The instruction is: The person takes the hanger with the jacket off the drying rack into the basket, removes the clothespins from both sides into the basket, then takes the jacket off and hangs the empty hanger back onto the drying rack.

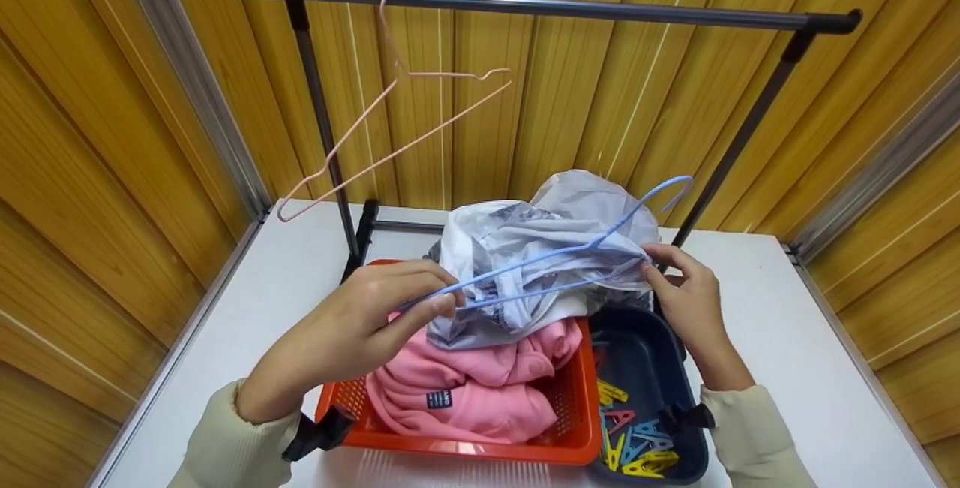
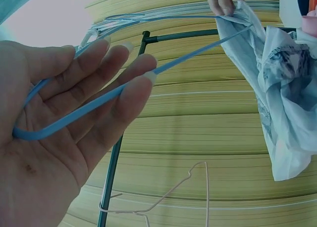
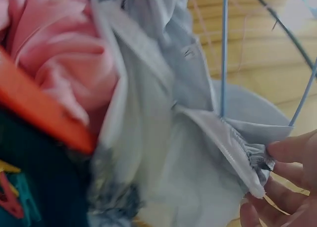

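Note:
A blue hanger (image 1: 592, 245) slants across the head view with its hook up and to the right. My left hand (image 1: 360, 315) holds its left end; in the left wrist view, the bent end lies across the palm among curled fingers. Around the hanger's right part hangs a thin, light grey-white garment (image 1: 480, 236) with darker patches. My right hand (image 1: 686, 300) pinches a gathered edge of this cloth between thumb and fingers, close to the hanger's right end. Folds of the garment hide part of that end.
Below, a red basket (image 1: 589, 435) holds a pink garment (image 1: 487, 413) with a dark label. Beside it, a dark blue basin (image 1: 697, 428) contains several coloured clothespins (image 1: 649, 465). Behind stands a rack with a dark bar (image 1: 555, 6), where a pink hanger (image 1: 400, 71) hangs. Wood-patterned walls (image 1: 570, 97) surround the white table (image 1: 780, 368).

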`<action>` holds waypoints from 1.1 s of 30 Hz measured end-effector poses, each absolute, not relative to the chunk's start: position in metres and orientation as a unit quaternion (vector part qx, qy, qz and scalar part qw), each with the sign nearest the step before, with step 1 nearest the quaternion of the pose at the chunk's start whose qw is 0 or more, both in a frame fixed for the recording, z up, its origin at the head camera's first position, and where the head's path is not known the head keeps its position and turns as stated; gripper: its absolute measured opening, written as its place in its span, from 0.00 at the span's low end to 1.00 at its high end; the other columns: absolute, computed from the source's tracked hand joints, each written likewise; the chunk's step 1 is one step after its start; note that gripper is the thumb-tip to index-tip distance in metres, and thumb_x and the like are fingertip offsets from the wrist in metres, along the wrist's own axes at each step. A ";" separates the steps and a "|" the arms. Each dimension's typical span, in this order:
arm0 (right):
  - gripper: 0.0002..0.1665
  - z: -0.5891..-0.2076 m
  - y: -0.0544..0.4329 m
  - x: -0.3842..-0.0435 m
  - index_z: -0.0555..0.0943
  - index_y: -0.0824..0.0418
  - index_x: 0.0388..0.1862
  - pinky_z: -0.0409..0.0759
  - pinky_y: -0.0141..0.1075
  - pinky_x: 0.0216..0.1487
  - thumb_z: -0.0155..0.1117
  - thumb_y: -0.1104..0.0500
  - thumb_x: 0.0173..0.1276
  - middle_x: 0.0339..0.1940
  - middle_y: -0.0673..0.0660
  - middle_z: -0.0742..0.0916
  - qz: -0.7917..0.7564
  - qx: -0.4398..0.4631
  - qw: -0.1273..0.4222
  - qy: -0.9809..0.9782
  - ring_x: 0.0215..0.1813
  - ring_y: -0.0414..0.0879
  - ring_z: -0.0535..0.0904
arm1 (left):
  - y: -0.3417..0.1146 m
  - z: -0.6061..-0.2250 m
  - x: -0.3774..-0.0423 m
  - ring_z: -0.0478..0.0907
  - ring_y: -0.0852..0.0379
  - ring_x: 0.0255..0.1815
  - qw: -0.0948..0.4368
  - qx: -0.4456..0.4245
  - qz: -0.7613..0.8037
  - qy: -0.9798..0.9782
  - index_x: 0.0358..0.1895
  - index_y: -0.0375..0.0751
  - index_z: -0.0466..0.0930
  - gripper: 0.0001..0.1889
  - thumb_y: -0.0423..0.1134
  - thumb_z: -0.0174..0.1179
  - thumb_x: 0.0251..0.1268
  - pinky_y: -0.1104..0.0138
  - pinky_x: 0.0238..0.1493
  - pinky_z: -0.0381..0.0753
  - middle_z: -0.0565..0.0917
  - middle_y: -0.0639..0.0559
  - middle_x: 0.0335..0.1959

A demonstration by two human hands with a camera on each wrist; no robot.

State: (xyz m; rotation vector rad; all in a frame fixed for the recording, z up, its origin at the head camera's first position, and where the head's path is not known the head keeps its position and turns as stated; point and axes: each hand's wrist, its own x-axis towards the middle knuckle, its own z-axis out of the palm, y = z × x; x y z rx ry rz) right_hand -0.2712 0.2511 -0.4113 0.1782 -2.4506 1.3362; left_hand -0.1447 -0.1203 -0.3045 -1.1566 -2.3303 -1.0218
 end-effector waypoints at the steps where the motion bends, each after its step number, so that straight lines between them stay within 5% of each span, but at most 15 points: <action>1: 0.10 -0.415 0.254 -0.273 0.86 0.61 0.45 0.74 0.16 0.38 0.65 0.64 0.64 0.40 0.52 0.87 0.469 0.056 0.169 -0.865 0.38 0.23 0.77 | -0.120 -0.304 -0.145 0.81 0.62 0.40 0.169 -0.407 -0.362 -0.822 0.43 0.40 0.82 0.07 0.32 0.54 0.70 0.67 0.44 0.81 0.85 0.52 0.39; 12: 0.12 -0.448 0.274 -0.282 0.84 0.70 0.44 0.73 0.18 0.36 0.65 0.67 0.62 0.28 0.34 0.83 0.506 0.005 0.116 -0.855 0.31 0.26 0.76 | -0.124 -0.300 -0.150 0.80 0.62 0.33 0.132 -0.376 -0.422 -0.814 0.39 0.41 0.81 0.09 0.30 0.50 0.72 0.69 0.34 0.83 0.85 0.52 0.36; 27: 0.14 -0.449 0.257 -0.273 0.79 0.69 0.48 0.73 0.25 0.32 0.62 0.67 0.64 0.28 0.44 0.80 0.536 0.043 0.032 -0.842 0.28 0.32 0.74 | -0.077 -0.310 -0.174 0.75 0.60 0.30 0.163 -0.315 -0.473 -0.806 0.33 0.40 0.81 0.13 0.38 0.49 0.74 0.70 0.35 0.77 0.82 0.53 0.32; 33: 0.17 -0.450 0.252 -0.270 0.78 0.68 0.53 0.72 0.24 0.37 0.62 0.65 0.66 0.37 0.52 0.82 0.532 0.055 0.011 -0.845 0.33 0.33 0.75 | -0.052 -0.309 -0.189 0.73 0.62 0.28 0.179 -0.293 -0.499 -0.796 0.32 0.41 0.80 0.13 0.38 0.49 0.74 0.69 0.34 0.77 0.80 0.52 0.29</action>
